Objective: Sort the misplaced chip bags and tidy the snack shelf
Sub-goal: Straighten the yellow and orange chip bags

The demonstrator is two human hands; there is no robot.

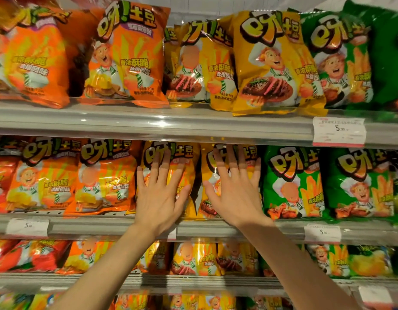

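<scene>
A: Both flat? 
B: Yes. Left hand (159,193) and right hand (235,193) spread, pressing yellow chip bags (182,175) mid-frame, middle shelf (216,230). 
A: Handling? 
B: Likely light, puffy, slick, crushable; pinch top seams.

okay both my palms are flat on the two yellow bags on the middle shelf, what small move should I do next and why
Probably push both yellow bags straight back and level. Your left hand and right hand lie flat with fingers spread on the left yellow bag and right yellow bag, and a dark gap shows between them, so they look uneven beside the orange bags and green bags.
</scene>
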